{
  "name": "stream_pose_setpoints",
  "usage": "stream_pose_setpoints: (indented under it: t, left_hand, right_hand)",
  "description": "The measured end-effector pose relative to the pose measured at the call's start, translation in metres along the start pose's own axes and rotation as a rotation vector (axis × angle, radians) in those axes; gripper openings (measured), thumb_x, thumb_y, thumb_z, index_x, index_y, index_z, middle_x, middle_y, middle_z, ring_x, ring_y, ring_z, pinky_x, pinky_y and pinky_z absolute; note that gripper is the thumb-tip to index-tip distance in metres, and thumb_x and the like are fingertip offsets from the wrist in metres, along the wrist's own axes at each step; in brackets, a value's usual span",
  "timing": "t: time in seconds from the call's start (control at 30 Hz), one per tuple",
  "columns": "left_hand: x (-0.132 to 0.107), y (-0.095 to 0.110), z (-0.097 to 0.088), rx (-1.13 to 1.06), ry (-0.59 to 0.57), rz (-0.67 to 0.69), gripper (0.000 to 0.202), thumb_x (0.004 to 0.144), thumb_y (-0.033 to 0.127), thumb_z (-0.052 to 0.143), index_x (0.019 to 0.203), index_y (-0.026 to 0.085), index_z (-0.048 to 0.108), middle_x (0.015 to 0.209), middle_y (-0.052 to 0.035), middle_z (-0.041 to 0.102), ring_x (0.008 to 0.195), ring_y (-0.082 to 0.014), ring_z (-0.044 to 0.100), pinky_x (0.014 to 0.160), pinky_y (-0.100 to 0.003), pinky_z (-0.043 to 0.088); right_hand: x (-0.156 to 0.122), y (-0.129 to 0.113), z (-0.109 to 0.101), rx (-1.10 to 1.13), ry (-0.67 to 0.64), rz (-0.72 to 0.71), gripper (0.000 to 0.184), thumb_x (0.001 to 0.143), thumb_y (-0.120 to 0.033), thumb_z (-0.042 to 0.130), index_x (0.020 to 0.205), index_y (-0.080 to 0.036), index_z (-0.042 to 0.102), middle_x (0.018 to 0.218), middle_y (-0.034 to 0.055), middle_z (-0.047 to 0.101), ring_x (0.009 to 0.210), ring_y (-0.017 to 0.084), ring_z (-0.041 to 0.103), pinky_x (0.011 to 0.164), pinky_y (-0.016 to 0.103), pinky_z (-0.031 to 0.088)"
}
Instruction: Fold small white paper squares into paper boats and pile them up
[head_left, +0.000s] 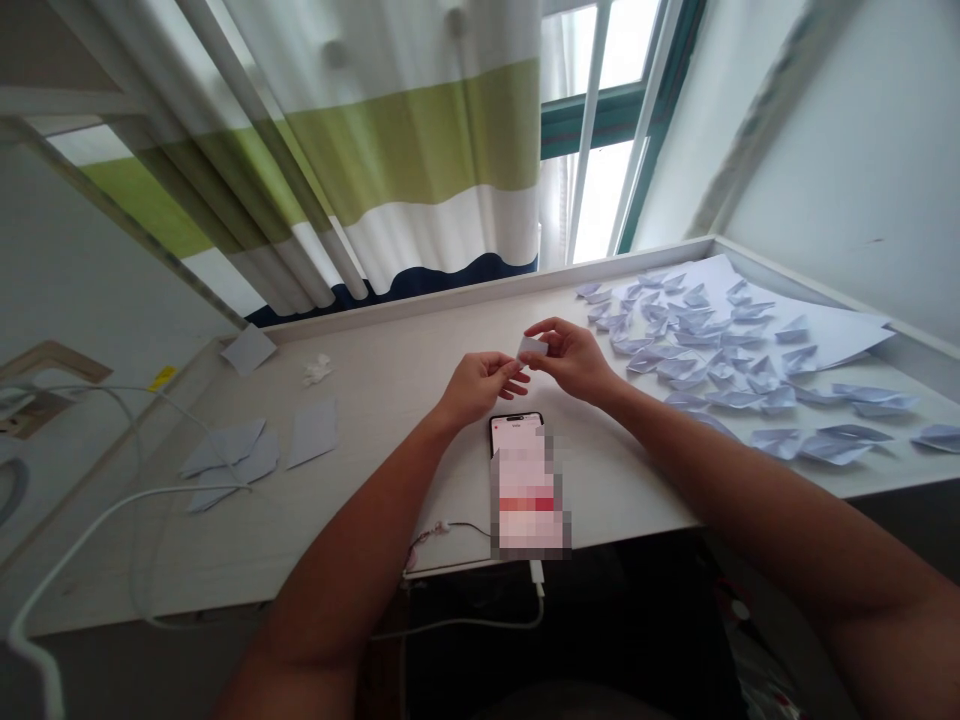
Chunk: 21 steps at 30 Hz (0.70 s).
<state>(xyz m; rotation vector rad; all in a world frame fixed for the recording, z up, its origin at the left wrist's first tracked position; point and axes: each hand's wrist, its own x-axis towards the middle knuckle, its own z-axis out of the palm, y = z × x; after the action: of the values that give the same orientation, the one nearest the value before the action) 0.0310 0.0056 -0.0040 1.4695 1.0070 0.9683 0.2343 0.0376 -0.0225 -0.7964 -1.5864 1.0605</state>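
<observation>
A small folded piece of white paper (533, 346) is held between both hands above the middle of the desk. My right hand (574, 358) pinches it from the right, thumb below and index finger over the top. My left hand (482, 387) grips its lower left corner between thumb and fingertips, the other fingers curled beneath. Just below the hands lies a phone (517, 440) with its screen lit. To the right, many folded paper boats (697, 335) are spread over the desk, some on large white sheets (840, 330).
Loose paper pieces (236, 465) and a paper rectangle (313, 432) lie on the left, with a crumpled scrap (318, 369) behind. A square sheet (249, 349) rests at the back left corner. White cables (97, 535) cross the left side; a charging plug (536, 575) hangs at the desk's front edge.
</observation>
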Motion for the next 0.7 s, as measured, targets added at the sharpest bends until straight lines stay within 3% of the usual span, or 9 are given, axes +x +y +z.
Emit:
stream_pose_setpoints:
  t: [0.1, 0.3, 0.5, 0.7]
  left_hand:
    - [0.0008, 0.0024, -0.0002, 0.009, 0.051, 0.028, 0.032, 0.098, 0.046, 0.081, 0.096, 0.014, 0.079, 0.093, -0.0144, 0.085, 0.081, -0.0238, 0.083, 0.066, -0.030, 0.058]
    - [0.0008, 0.0028, -0.0011, 0.045, 0.087, 0.004, 0.026, 0.101, 0.039, 0.077, 0.097, 0.014, 0.078, 0.098, -0.0142, 0.087, 0.085, -0.0230, 0.085, 0.064, -0.026, 0.054]
    - [-0.0011, -0.0004, -0.0005, 0.026, 0.054, 0.020, 0.037, 0.096, 0.052, 0.081, 0.100, 0.015, 0.078, 0.105, -0.0160, 0.086, 0.088, -0.0248, 0.084, 0.067, -0.029, 0.059]
    - [0.0023, -0.0025, -0.0003, 0.012, 0.089, 0.093, 0.045, 0.090, 0.058, 0.085, 0.098, 0.015, 0.076, 0.089, -0.0120, 0.085, 0.076, -0.0216, 0.081, 0.060, -0.027, 0.055]
  right_hand:
    - [0.0005, 0.0021, 0.0018, 0.072, -0.022, 0.039, 0.065, 0.071, -0.054, 0.100, 0.120, -0.022, 0.069, 0.083, 0.0004, 0.076, 0.076, 0.020, 0.074, 0.071, 0.036, 0.059]
    - [0.0010, 0.0006, 0.0012, 0.008, -0.054, 0.084, 0.055, 0.078, -0.071, 0.090, 0.077, -0.019, 0.072, 0.074, 0.0040, 0.075, 0.070, 0.017, 0.068, 0.067, 0.032, 0.054]
    - [0.0006, -0.0028, -0.0031, 0.005, -0.066, 0.092, 0.055, 0.077, -0.070, 0.091, 0.073, -0.019, 0.072, 0.068, 0.0034, 0.074, 0.064, 0.016, 0.065, 0.062, 0.031, 0.050]
    - [-0.0009, -0.0041, -0.0013, 0.055, -0.126, 0.133, 0.059, 0.080, -0.074, 0.088, 0.073, -0.018, 0.071, 0.069, 0.0044, 0.073, 0.063, 0.016, 0.068, 0.064, 0.032, 0.056]
